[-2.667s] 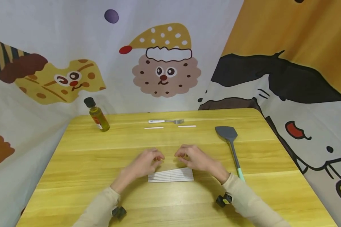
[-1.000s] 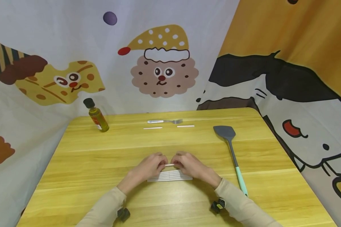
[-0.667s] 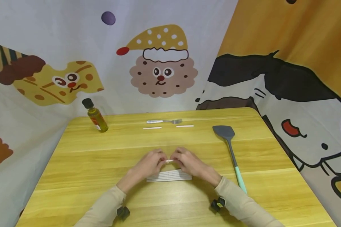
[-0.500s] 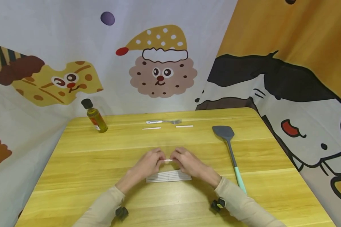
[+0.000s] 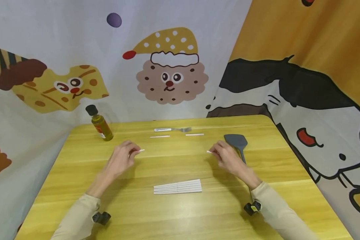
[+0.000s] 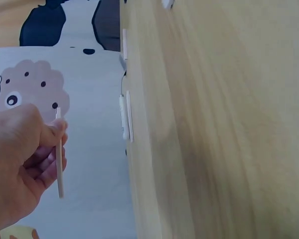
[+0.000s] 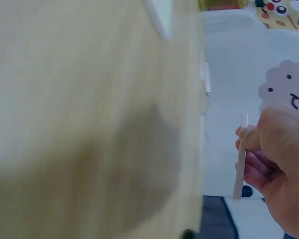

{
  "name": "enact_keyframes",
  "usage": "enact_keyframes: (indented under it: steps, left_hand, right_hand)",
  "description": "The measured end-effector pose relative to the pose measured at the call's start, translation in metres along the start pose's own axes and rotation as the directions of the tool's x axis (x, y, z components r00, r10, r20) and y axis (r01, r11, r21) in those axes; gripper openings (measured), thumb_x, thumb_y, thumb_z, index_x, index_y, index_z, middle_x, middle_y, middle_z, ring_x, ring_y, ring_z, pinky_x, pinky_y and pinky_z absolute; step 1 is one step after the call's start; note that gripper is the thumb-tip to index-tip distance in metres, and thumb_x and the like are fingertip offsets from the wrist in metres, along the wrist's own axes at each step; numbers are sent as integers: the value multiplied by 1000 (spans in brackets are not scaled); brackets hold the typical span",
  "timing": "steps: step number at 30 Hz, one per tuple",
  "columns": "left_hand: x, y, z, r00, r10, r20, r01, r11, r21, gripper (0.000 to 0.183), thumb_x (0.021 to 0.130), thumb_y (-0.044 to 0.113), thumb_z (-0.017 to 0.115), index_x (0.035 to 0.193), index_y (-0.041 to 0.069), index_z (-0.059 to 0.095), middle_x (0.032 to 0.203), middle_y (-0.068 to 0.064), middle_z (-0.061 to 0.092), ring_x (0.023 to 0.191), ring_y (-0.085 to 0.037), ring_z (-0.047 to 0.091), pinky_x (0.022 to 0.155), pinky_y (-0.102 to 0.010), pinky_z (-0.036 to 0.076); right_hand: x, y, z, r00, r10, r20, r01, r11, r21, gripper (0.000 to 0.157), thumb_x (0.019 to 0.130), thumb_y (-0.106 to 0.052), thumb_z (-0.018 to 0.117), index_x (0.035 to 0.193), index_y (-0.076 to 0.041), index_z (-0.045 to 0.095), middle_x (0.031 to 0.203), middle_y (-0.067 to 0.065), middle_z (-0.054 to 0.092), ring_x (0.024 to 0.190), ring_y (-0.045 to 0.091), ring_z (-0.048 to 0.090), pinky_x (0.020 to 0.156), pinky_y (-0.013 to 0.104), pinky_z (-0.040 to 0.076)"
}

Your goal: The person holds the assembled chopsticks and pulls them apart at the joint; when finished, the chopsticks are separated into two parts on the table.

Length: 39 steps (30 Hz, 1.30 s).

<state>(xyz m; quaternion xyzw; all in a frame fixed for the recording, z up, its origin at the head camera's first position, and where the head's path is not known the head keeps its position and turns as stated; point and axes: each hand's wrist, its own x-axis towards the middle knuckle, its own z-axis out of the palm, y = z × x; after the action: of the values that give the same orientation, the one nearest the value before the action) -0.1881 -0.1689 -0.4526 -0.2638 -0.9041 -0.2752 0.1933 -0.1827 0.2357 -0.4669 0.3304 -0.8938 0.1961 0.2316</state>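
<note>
My left hand [image 5: 121, 159] is raised over the left middle of the table, pinching a short white stick piece [image 6: 60, 172] between thumb and fingers; the piece narrows at one end. Opposite it, my right hand [image 5: 229, 159] pinches another short white stick piece [image 7: 240, 172], partly covered by the thumb. Nearer to me lies a row of several white sticks [image 5: 177, 187], side by side with a seam across the middle. Two loose white pieces rest at the back of the table, a left one [image 5: 160, 136] and a right one [image 5: 194, 134].
A white-handled fork [image 5: 164, 130] lies behind the loose pieces. At the back left stands an oil bottle [image 5: 102, 128] with a black cap. A grey spatula [image 5: 236, 140] is on the right, its handle partly beneath my right arm. A printed curtain [image 5: 123, 83] hangs behind the table.
My hands were close together over the row, with a white stick between them. They have moved apart and away from me, each holding a piece. The row is fully visible now.
</note>
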Motion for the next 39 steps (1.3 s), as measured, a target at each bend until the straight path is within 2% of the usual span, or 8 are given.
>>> enact_keyframes:
  steps: [3, 8, 14, 17, 23, 27, 34, 39]
  left_hand:
    - [6, -6, -4, 998, 1, 61, 0, 1000, -24, 5, 92, 2, 71, 96, 0, 73, 93, -10, 68, 77, -19, 65, 63, -30, 57]
    - [19, -2, 6, 991, -20, 131, 24, 999, -31, 9, 95, 3, 69, 101, 1, 74, 97, -11, 69, 80, -20, 66, 66, -31, 58]
    - [40, 1, 18, 973, -59, 221, 67, 997, -31, 16, 95, -3, 65, 107, 2, 75, 101, -9, 69, 88, -21, 67, 74, -33, 60]
    - [52, 2, 24, 965, -47, 257, 56, 998, -28, 19, 93, -6, 65, 106, 2, 75, 99, -9, 69, 88, -22, 67, 77, -33, 61]
    - [74, -1, 36, 963, -18, 268, 30, 999, -43, 18, 88, -10, 67, 102, -1, 75, 95, -12, 71, 86, -24, 67, 77, -34, 60]
    - [84, -7, 45, 955, -40, 294, 55, 998, -43, 17, 88, -9, 67, 102, -2, 74, 96, -13, 71, 87, -25, 68, 78, -34, 60]
    - [93, -16, 65, 920, -120, 373, 154, 986, -63, 21, 91, -6, 65, 109, 0, 74, 106, -14, 71, 96, -26, 67, 86, -34, 60]
    - [95, -22, 78, 921, -119, 372, 150, 987, -57, 21, 91, -7, 64, 106, 0, 76, 103, -14, 72, 95, -25, 67, 85, -35, 60]
  right_hand:
    - [8, 7, -7, 999, -23, 22, 23, 1000, 8, 11, 86, 5, 74, 92, -4, 72, 85, 7, 64, 73, 18, 59, 60, 29, 53]
    - [24, 6, -7, 996, 7, 87, -10, 999, 31, 8, 91, -2, 73, 98, -6, 75, 89, 5, 67, 75, 15, 61, 62, 28, 54]
    - [47, 14, 6, 990, 9, 139, -17, 998, 52, 12, 92, -2, 72, 103, -6, 76, 92, 6, 70, 75, 15, 64, 63, 28, 55]
    - [59, 18, 15, 984, 2, 179, -9, 999, 42, 12, 93, -3, 72, 103, -6, 77, 95, 8, 72, 78, 17, 67, 66, 29, 58]
    - [76, 23, 29, 962, 40, 270, -44, 999, 9, 13, 96, -5, 68, 105, -8, 77, 100, 8, 73, 85, 20, 70, 72, 33, 60]
    - [84, 27, 37, 953, 63, 298, -64, 998, -8, 13, 97, -5, 66, 105, -8, 77, 98, 8, 71, 85, 21, 68, 74, 34, 60]
    - [94, 33, 49, 933, 127, 336, -126, 992, -25, 18, 96, 1, 64, 108, -6, 76, 101, 10, 72, 90, 25, 69, 79, 37, 61]
    - [95, 37, 57, 922, 148, 359, -146, 989, -35, 23, 95, 5, 62, 107, -7, 77, 101, 10, 72, 92, 25, 69, 81, 38, 60]
